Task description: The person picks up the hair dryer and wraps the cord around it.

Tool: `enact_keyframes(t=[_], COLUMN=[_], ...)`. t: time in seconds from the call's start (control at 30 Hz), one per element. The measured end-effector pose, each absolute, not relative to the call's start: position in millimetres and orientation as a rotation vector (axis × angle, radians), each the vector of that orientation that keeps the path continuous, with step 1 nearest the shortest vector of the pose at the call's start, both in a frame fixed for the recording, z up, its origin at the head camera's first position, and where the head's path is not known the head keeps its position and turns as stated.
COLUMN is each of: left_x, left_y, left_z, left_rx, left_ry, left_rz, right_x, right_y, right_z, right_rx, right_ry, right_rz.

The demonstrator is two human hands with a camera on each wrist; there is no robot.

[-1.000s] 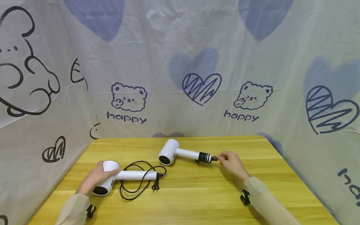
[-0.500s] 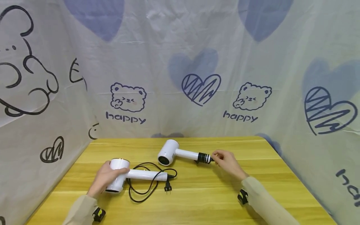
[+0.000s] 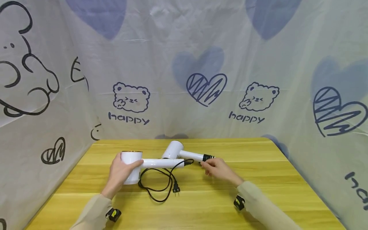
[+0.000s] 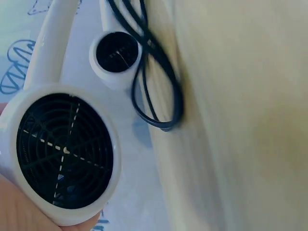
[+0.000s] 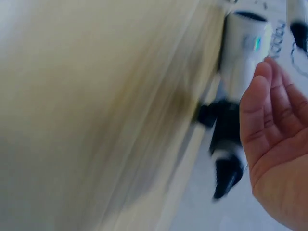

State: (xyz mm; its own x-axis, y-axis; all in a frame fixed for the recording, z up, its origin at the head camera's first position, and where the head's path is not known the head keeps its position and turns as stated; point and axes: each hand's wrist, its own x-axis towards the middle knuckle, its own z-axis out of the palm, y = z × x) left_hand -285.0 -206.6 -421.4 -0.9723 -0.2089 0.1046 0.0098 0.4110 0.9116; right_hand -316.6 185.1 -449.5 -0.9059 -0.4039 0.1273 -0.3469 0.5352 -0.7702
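My left hand [image 3: 119, 171] grips the barrel of a white hair dryer [image 3: 132, 167], which is raised off the table, its handle pointing right. From the handle's end hangs a loosely looped black cord [image 3: 161, 190] with a two-pin plug [image 3: 176, 187]. In the left wrist view the black round grille [image 4: 66, 151] of this dryer faces the camera. Behind it lies a second white hair dryer [image 3: 173, 149], partly hidden, its cord wound around the handle end [image 5: 227, 122]. Beside that end is my right hand [image 3: 219, 169], fingers loosely bent and holding nothing.
Both dryers are over a yellow wood-grain table [image 3: 201, 204]. A pale cloth [image 3: 169, 124] with printed hearts and bears hangs behind the table and along both sides. Black camera mounts sit on both wrists.
My left hand has carried its dryer right and upward, the cord trailing along. My right hand has let go of the second dryer's cord end and moved left, nearer the camera.
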Motion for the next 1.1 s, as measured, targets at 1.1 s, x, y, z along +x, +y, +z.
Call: enact_keyframes(t=[1.1], left_x=[-310], left_y=[-120], left_z=[-409], left_rx=[0.262], left_ry=[-2.042], left_rz=[-2.004], right_x=[-320], right_y=[170], right_z=[-424], right_rx=[-0.484], right_ry=[2.222], right_rz=[-1.985])
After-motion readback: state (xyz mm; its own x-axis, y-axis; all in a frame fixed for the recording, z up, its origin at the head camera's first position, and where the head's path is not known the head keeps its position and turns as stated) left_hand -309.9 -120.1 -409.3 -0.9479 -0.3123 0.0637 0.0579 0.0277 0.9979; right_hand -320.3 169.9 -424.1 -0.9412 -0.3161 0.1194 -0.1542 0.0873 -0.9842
